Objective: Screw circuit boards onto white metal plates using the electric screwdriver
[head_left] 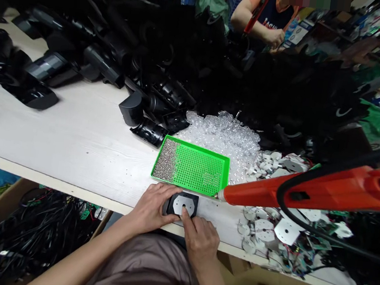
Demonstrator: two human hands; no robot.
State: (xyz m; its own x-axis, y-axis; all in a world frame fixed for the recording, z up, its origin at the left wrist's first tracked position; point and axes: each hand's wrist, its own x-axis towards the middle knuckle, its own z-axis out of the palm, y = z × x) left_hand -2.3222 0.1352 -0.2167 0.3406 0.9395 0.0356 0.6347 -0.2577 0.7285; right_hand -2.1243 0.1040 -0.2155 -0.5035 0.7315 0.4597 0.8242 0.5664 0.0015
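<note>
A small black block (196, 199) lies at the table's front edge, with a silver metal plate (179, 202) with cut corners and a dark centre hole on its top. My left hand (154, 206) is closed around the block's left side, thumb at the front and fingers along the back. From the right, my right hand (201, 241) presses one fingertip onto the plate near its hole, its other fingers curled in. Just behind the block is a green perforated tray (198, 149), with many small screws (166, 160) heaped at its left end.
An orange electric screwdriver (267, 188) with a black cable reaches in from the right, its tip by the tray's corner. Clear plastic parts (223, 132) and metal plates (288, 230) lie around it. Black housings (134, 108) pile up behind. Across the table, a person's hand (274, 38) is at work.
</note>
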